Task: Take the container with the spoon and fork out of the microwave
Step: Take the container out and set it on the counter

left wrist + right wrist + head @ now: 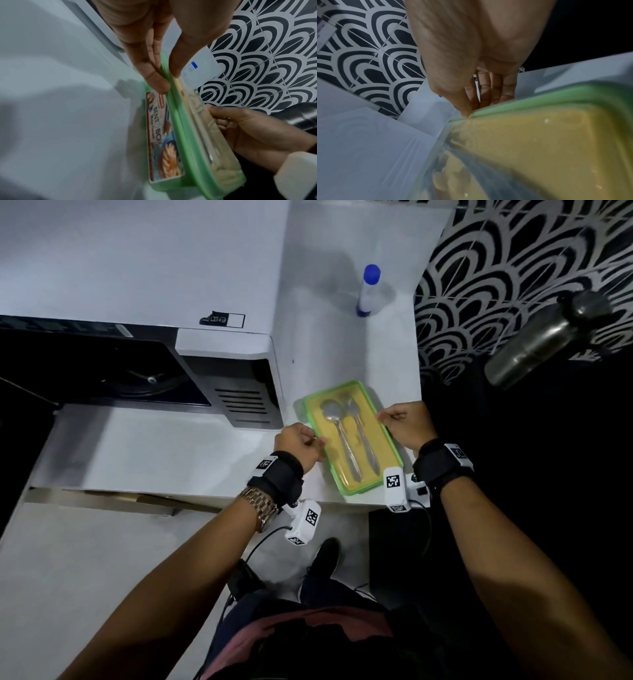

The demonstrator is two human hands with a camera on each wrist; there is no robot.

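A green-rimmed container [373, 440] with a clear lid and yellow inside sits low over the white counter [164, 453], just right of the open microwave [144, 374]. A metal spoon [337, 422] and a fork [363, 433] lie inside it. My left hand [301, 445] pinches the container's left rim [173, 116] between thumb and fingers. My right hand [404, 422] pinches the right rim [513, 106]. A "Bento Box" label [159, 136] shows on its side. Whether it rests on the counter or hangs slightly above, I cannot tell.
The microwave's dark cavity holds a turntable [144, 385]. A white bottle with a blue cap [370, 290] stands farther back on the counter. A steel flask [544, 340] sits off the counter at the right, over patterned floor tiles [513, 268].
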